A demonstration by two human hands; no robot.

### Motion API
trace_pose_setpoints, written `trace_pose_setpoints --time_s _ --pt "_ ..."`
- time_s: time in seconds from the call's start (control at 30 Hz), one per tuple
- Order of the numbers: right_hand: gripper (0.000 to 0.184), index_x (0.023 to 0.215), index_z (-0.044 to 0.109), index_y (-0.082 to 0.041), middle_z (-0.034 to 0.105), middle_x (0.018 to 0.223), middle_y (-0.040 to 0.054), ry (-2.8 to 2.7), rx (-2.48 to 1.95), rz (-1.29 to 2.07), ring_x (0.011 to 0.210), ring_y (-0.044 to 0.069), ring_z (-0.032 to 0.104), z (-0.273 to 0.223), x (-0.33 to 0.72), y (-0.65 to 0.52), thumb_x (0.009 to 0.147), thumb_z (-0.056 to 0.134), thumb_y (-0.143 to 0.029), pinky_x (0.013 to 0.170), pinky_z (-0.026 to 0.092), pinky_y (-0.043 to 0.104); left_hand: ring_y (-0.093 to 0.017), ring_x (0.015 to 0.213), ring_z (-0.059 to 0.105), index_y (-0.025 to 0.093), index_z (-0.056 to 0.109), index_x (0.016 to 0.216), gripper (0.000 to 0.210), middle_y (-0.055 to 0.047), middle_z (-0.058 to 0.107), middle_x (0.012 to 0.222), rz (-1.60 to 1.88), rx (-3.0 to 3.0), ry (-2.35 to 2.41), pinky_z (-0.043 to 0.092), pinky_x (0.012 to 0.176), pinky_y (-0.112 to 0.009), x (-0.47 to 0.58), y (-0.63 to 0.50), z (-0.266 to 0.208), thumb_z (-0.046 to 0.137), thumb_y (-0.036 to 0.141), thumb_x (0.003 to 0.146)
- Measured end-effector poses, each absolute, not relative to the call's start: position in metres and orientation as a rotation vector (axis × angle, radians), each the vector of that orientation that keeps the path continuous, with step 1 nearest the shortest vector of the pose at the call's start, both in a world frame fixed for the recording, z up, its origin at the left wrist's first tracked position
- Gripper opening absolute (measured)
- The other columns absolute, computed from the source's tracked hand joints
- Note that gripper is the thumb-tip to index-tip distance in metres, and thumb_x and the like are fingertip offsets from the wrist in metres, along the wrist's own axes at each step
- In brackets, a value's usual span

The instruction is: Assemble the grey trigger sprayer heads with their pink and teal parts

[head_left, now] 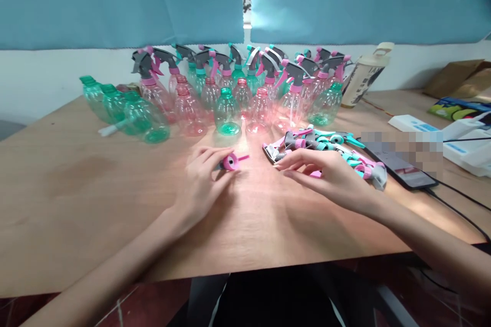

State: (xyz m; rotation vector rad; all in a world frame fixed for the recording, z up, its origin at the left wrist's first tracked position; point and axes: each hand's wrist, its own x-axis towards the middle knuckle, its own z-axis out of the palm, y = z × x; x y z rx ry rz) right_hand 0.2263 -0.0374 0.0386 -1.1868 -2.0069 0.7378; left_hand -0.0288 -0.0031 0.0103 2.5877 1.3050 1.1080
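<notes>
My left hand [203,176] is closed on a spray head [230,162] with a pink collar and trigger. The collar's opening faces me, and the fingers hide most of the grey body. To the right, my right hand [326,171] is at the near left edge of a pile of loose spray heads [326,140] in pink, grey and teal. Its fingertips come together in a pinch beside a grey and white piece [273,154]. Whatever lies between those fingertips is too small to make out.
Behind my hands stand clear pink and green bottles, some open-necked like the green bottle [227,112], others topped with spray heads. A phone [406,163] with a cable lies right of the pile. A beige bottle [364,76] and white power strips [464,143] are farther right.
</notes>
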Motion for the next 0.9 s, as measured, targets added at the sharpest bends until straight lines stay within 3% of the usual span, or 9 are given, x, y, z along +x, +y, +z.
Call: trace_pose_setpoints --time_s 0.2,0.3,0.4,0.47,0.6,0.83,0.9 --pt "0.017 0.096 0.066 -0.020 0.072 0.094 0.0072 -2.002 -1.284 0.607 0.079 0.018 0.067 0.030 0.250 -0.033 0.087 0.058 -0.033 0.061 0.057 0.030 -0.027 0.098 0.056 0.023 0.060 0.116 0.030 -0.006 0.069 0.105 0.825 2.712 1.559 0.040 0.083 -0.039 -0.074 0.000 0.002 0.060 0.030 0.087" --pt "0.022 0.095 0.065 -0.019 0.071 0.095 0.0091 -1.978 -1.358 0.625 0.073 0.019 0.068 0.029 0.259 -0.035 0.087 0.058 -0.038 0.052 0.057 0.029 -0.030 0.098 0.056 0.023 0.061 0.117 0.032 -0.009 0.069 0.107 0.609 2.793 1.605 0.039 0.080 -0.040 -0.082 -0.005 -0.001 0.059 0.034 0.087" --pt "0.029 0.096 0.064 -0.018 0.070 0.099 0.0113 -1.950 -1.410 0.704 0.062 0.018 0.067 0.028 0.265 -0.038 0.085 0.059 -0.044 0.042 0.055 0.028 -0.031 0.104 0.054 0.022 0.052 0.130 0.046 -0.011 0.066 0.118 0.509 2.819 1.643 0.039 0.083 -0.041 -0.079 -0.008 0.000 0.058 0.039 0.088" --pt "0.030 0.095 0.064 -0.018 0.070 0.100 0.0120 -1.918 -1.416 0.713 0.063 0.018 0.067 0.028 0.268 -0.041 0.085 0.059 -0.045 0.044 0.055 0.029 -0.031 0.109 0.052 0.019 0.044 0.137 0.052 -0.013 0.061 0.126 0.505 2.800 1.627 0.039 0.086 -0.041 -0.071 -0.008 0.004 0.056 0.038 0.090" --pt "0.025 0.093 0.066 -0.019 0.070 0.098 0.0102 -1.864 -1.420 0.649 0.073 0.021 0.069 0.026 0.275 -0.049 0.085 0.059 -0.042 0.054 0.057 0.031 -0.029 0.108 0.053 0.013 0.055 0.123 0.040 -0.015 0.063 0.117 0.593 2.757 1.482 0.039 0.092 -0.044 -0.034 -0.002 0.013 0.055 0.036 0.091" --pt "0.019 0.092 0.067 -0.020 0.072 0.091 0.0070 -1.870 -1.436 0.583 0.077 0.020 0.068 0.020 0.294 -0.062 0.087 0.058 -0.036 0.065 0.057 0.032 -0.022 0.093 0.055 0.015 0.058 0.114 0.030 -0.008 0.062 0.100 0.599 2.752 1.126 0.045 0.080 -0.034 0.061 0.031 0.005 0.058 0.032 0.088" --pt "0.017 0.096 0.067 -0.021 0.072 0.091 0.0060 -1.941 -1.416 0.574 0.076 0.018 0.067 0.017 0.296 -0.063 0.089 0.055 -0.031 0.062 0.056 0.030 -0.025 0.093 0.054 0.015 0.062 0.104 0.030 -0.009 0.060 0.097 0.584 2.773 1.109 0.044 0.078 -0.035 0.080 0.043 -0.001 0.065 0.036 0.083"
